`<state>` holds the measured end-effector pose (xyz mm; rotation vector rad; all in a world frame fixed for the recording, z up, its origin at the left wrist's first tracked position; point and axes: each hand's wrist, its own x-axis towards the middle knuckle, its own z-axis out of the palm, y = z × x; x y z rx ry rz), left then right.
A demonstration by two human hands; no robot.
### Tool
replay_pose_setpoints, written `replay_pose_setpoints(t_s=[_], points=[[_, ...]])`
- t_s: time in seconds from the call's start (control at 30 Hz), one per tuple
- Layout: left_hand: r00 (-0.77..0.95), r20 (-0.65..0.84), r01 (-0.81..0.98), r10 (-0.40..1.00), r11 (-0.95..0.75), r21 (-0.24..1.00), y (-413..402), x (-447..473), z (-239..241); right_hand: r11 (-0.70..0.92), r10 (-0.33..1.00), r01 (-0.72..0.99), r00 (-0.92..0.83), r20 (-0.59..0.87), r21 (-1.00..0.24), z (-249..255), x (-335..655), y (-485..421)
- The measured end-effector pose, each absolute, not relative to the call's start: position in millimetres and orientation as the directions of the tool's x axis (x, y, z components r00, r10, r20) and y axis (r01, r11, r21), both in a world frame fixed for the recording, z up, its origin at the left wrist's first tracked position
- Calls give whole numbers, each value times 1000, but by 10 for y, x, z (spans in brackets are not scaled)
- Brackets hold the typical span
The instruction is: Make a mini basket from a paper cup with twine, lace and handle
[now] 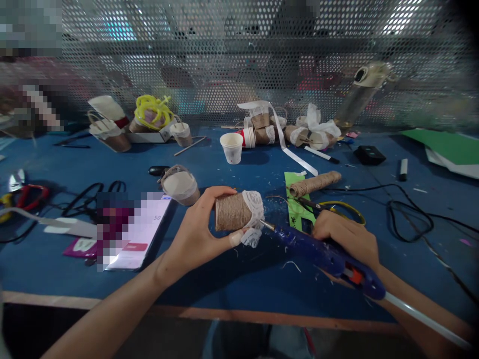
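At the centre of the frame, I see the left hand (198, 230) clasping a brown twine-wrapped cup (232, 213) on its side, white lace trim (256, 207) around its right end. To its right, the right hand (346, 240) is curled round a dark blue glue gun (312, 249), its metal tip (268, 226) at the lace. Farther out, a brown twine roll (317, 183) lies partly on green paper (295, 215), right of centre.

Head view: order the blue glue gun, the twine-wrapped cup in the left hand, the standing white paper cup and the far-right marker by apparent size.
1. Blue glue gun
2. Twine-wrapped cup
3. White paper cup
4. Marker
The first two are nearer the camera, which enlarges them.
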<state>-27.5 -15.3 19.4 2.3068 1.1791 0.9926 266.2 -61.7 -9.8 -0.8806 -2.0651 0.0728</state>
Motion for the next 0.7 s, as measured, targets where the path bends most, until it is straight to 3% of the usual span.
replay_pose_setpoints(t_s=[0.2, 0.43, 0.7], points=[[365, 389, 558, 846, -533, 636, -127, -279, 203, 715, 639, 595, -343, 688, -367, -84, 2666, -635], [320, 272, 481, 907, -403, 779, -99, -270, 228, 721, 634, 584, -338, 695, -374, -119, 2608, -671], [325, 208, 498, 922, -354, 791, -104, -260, 219, 712, 638, 596, -329, 696, -371, -52, 2516, -678]])
